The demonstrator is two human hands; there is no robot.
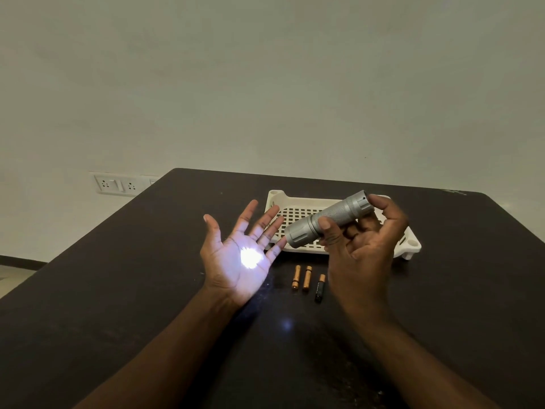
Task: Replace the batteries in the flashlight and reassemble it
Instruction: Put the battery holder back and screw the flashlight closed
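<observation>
My right hand (365, 246) holds a silver flashlight (327, 218) above the table, thumb on the barrel and a finger on the tail end. The flashlight is in one piece and lit, its head tilted down to the left. Its beam makes a bright white spot on the palm of my left hand (240, 255), which is open, palm up, fingers spread, holding nothing. Three small batteries lie on the table between my hands: two copper-coloured ones (296, 277) (307, 278) and a black one with a copper top (319, 288).
A white perforated plastic tray (295, 215) stands on the dark table (147, 290) behind my hands, partly hidden by the flashlight and my right hand. A wall socket plate (118, 184) sits at the left beyond the table edge.
</observation>
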